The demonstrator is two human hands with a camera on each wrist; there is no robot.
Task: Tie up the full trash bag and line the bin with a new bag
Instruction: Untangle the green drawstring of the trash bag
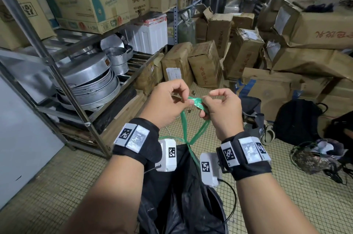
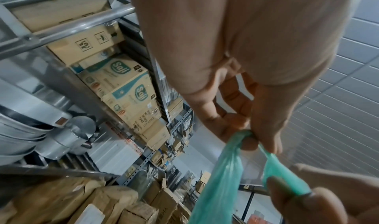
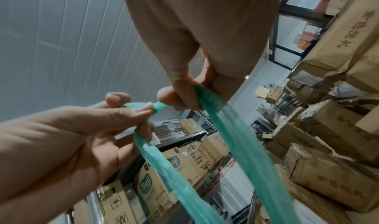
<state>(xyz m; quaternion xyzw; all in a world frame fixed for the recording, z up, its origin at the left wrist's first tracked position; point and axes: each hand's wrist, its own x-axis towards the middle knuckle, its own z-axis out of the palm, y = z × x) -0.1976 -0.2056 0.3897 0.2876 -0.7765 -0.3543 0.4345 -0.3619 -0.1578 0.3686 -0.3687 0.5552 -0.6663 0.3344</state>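
- Only in the head view: black trash bag [image 1: 183,191] at the bottom middle, with green ties [image 1: 193,119] rising from a knot above it to both hands.
- Only in the head view too: metal pans [image 1: 89,79] on a shelf [image 1: 63,88] at left, backpack [image 1: 298,121] on the floor at right.
- Up close in the left wrist view: left hand [image 2: 242,85] reaching down, fingers [image 2: 264,128] closed, pinching the green ties at lower right.
- Up close in the right wrist view: right hand [image 3: 205,52] at top middle, fingers [image 3: 184,94] closed, pinching the ties too.
- In that same view, left hand at lower left, thumb and finger squeezing a short green end.
- Both hands raised, close together, in the middle of the head view.
- Brown boxes [image 3: 332,130] piled at right.
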